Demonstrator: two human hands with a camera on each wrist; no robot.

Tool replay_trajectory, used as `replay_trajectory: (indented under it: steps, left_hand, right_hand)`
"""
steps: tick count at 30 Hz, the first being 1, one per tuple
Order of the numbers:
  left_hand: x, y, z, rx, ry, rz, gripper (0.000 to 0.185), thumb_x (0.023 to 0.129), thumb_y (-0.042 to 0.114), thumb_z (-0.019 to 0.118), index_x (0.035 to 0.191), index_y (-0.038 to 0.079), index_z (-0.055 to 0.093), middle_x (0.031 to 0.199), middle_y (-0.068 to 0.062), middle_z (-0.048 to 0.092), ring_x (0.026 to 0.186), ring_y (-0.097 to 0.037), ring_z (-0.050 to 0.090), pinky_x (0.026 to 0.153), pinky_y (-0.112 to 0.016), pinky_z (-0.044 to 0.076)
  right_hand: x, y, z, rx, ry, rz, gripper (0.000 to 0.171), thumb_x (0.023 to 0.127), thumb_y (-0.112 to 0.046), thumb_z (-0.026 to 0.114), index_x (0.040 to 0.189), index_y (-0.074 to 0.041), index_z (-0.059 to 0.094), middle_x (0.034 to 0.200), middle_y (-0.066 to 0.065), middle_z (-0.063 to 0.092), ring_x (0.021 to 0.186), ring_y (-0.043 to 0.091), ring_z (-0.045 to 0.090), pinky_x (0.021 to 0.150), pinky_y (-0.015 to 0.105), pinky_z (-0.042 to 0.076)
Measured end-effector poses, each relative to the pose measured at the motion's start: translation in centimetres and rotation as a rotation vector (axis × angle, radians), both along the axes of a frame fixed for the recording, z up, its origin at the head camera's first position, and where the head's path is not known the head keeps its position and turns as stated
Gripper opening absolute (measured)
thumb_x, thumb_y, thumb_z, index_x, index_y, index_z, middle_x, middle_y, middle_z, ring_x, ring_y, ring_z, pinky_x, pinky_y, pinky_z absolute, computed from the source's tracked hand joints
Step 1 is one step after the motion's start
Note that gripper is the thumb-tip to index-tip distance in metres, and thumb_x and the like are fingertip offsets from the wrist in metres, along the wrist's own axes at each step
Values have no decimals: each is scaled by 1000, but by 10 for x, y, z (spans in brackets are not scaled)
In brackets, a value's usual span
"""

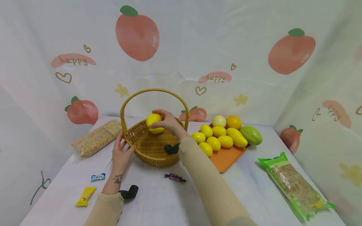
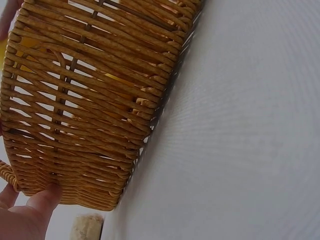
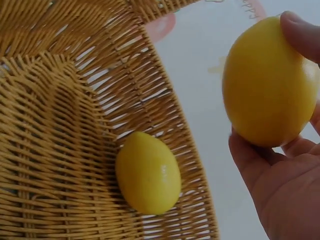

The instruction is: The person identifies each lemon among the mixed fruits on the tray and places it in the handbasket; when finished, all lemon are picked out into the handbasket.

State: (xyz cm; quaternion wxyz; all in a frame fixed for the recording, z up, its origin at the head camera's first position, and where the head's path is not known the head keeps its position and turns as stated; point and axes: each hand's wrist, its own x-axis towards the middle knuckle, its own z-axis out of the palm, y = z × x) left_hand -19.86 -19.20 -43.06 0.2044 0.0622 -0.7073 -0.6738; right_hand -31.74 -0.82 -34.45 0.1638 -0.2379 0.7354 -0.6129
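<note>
A wicker basket (image 1: 150, 152) with a tall arched handle stands on the white table. My right hand (image 1: 171, 123) holds a yellow lemon (image 3: 270, 82) between thumb and fingers, above the basket's far side. Below it, a second lemon (image 3: 148, 173) lies inside the basket against the woven wall. My left hand (image 1: 121, 158) grips the basket's left edge near the handle's foot; in the left wrist view its thumb (image 2: 46, 197) presses on the outer weave. Part of the left fingers is hidden there.
Right of the basket, an orange tray (image 1: 226, 160) bears several lemons (image 1: 213, 143), a mango (image 1: 237, 137), a green fruit (image 1: 251, 135), an orange (image 1: 233, 122) and a pale round fruit (image 1: 219, 121). Packets (image 1: 97, 139) and wrapped candies (image 1: 175, 178) lie around.
</note>
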Motion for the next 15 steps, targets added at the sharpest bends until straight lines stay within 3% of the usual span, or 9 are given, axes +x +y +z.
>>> replay_trajectory:
  steps: [5,10,15]
  left_hand:
    - [-1,1,0,16,30,-6,76,82,-11,55,147,13,25,151,-6,22,130,-33,35,106,-50,35]
    - [0,2,0,14,15,1,76,82,-11,55,147,14,25,152,-6,21,130,-34,35,106,-50,35]
    - [-1,1,1,-1,-4,4,76,82,-10,55,147,15,25,152,-5,21,130,-33,35,104,-49,35]
  right_hand:
    - [6,7,-4,7,30,3,61,80,-7,69,136,-13,44,142,5,42,132,23,38,104,39,41]
    - [22,27,-7,-93,31,21,58,81,-1,67,134,-5,45,140,16,43,129,28,42,106,41,39]
    - [46,67,-11,-232,44,35,53,79,11,61,129,6,44,134,27,43,125,39,43,105,48,37]
